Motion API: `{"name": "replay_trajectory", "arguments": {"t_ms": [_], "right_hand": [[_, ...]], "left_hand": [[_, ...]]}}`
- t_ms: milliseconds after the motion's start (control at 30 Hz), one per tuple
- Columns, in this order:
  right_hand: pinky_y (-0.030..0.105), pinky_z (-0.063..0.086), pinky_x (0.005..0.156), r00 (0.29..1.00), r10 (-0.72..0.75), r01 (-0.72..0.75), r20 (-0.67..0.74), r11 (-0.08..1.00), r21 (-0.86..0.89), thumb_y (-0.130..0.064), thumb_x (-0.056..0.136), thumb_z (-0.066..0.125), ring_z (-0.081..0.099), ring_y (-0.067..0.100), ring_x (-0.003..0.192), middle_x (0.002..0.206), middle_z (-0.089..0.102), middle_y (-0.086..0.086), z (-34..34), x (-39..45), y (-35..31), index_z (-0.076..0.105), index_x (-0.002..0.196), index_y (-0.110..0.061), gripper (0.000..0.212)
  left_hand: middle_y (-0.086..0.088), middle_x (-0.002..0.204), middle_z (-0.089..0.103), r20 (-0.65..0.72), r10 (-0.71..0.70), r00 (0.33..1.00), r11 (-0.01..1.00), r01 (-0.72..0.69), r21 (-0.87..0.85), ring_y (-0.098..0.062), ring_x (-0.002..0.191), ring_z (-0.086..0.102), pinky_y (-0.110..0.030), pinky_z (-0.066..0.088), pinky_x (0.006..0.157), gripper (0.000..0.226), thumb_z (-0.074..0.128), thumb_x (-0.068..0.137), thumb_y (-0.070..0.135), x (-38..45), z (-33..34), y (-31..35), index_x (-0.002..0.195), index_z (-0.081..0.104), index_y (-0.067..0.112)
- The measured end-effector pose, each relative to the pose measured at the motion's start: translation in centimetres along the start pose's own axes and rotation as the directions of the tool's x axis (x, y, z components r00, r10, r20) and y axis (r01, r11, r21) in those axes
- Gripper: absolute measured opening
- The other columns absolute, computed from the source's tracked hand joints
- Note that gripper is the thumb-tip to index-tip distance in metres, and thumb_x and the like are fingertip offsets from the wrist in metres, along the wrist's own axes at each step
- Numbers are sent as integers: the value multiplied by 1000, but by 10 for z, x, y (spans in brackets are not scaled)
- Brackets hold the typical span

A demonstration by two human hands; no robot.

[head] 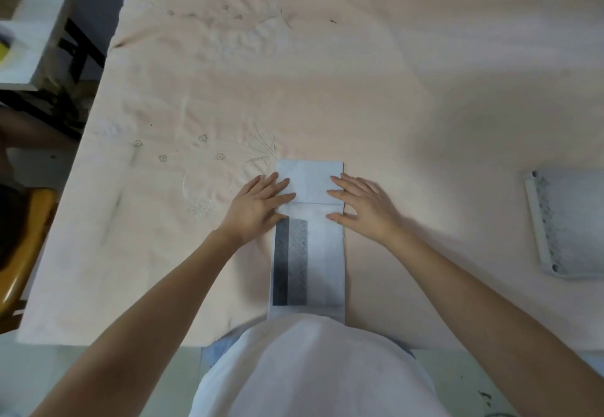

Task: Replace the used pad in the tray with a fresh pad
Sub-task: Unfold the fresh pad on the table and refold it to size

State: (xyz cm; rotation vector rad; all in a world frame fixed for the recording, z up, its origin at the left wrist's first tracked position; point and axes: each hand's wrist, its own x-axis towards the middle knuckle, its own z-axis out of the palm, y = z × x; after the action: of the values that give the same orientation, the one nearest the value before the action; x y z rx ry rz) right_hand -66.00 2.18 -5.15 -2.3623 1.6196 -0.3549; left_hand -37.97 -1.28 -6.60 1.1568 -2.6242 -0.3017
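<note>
Hands [258, 204] [362, 207] flat on folded pad [310, 187]

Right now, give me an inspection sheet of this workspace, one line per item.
Surface: table under a wrinkled pink embroidered cloth.
Job's things: folded pad lies lengthwise at the near edge, far end folded over, a dark patterned strip showing; grey tray sits apart at the right edge.
Clutter: nothing seen beyond small specks on the cloth.
Grippers: left hand and right hand lie flat, open, pressing the pad's fold.
Cables: nothing seen.
Surroundings: white furniture at far left, yellow chair at near left.
</note>
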Motion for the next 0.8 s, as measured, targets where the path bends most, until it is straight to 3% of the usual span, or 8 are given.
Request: {"name": "replay_trajectory", "arguments": {"t_ms": [100, 233, 300, 367, 467, 533, 667, 800], "right_hand": [[29, 24, 110, 997, 3, -1, -73, 999, 32, -62, 79, 53, 50, 14, 127, 133, 58, -4, -6, 7, -4, 69, 113, -25, 53], [21, 29, 99, 996, 81, -85, 33, 982, 168, -57, 69, 73, 54, 14, 118, 123, 63, -5, -25, 26, -3, 65, 115, -20, 60], [21, 33, 85, 991, 136, -132, -11, 975, 181, -36, 75, 76, 60, 23, 102, 106, 69, 2, -31, 40, -4, 68, 105, -12, 40], [27, 40, 77, 957, 283, -248, -68, 914, 321, -19, 79, 73, 63, 26, 91, 95, 70, 7, -34, 57, -3, 69, 98, -7, 23], [39, 51, 71, 852, 524, -427, -11, 706, 565, -24, 77, 73, 65, 27, 77, 82, 70, 7, -33, 84, 3, 68, 91, -9, 21], [40, 53, 68, 809, 587, -494, 26, 656, 570, -28, 76, 73, 65, 25, 72, 76, 70, 5, -30, 101, 11, 66, 85, -7, 24], [30, 40, 62, 775, 629, -531, 63, 594, 604, -16, 77, 76, 50, 15, 63, 61, 54, -7, -27, 118, 19, 50, 62, -16, 30], [27, 37, 60, 767, 634, -588, 98, 636, 500, -20, 77, 76, 50, 14, 64, 63, 53, -7, -26, 128, 24, 43, 58, -28, 39]], "left_hand": [[-2, 121, 66, -64, -43, 997, 998, 40, -43, -26, 122, 55, -36, 34, 103, 36, 43, 91, 36, 12, -7, 4, 107, 71, 19], [-8, 96, 69, -7, -223, 975, 943, 214, -256, -29, 91, 63, -32, 43, 79, 47, 37, 94, 42, 40, -32, 8, 101, 68, 7], [-3, 90, 67, 56, -368, 928, 844, 359, -400, -25, 88, 61, -29, 41, 72, 33, 44, 97, 39, 54, -43, 6, 101, 64, 13], [1, 90, 65, 141, -471, 871, 684, 462, -565, -22, 89, 61, -30, 44, 75, 22, 53, 94, 40, 70, -53, 5, 101, 59, 20], [11, 97, 62, 207, -525, 825, 458, 479, -749, -11, 90, 61, -24, 51, 77, 47, 74, 74, 48, 96, -63, -1, 107, 52, 23], [12, 101, 61, 225, -525, 821, 481, 504, -717, -8, 90, 61, -23, 52, 74, 58, 79, 67, 48, 113, -65, -9, 110, 50, 23], [8, 76, 52, 219, -603, 767, 589, 613, -527, -17, 74, 52, -25, 41, 65, 29, 72, 82, 22, 138, -51, -25, 99, 51, 14], [3, 81, 58, 266, -634, 727, 579, 673, -460, -19, 78, 55, -31, 47, 71, 22, 72, 82, 23, 150, -37, -37, 90, 54, 15]]}}
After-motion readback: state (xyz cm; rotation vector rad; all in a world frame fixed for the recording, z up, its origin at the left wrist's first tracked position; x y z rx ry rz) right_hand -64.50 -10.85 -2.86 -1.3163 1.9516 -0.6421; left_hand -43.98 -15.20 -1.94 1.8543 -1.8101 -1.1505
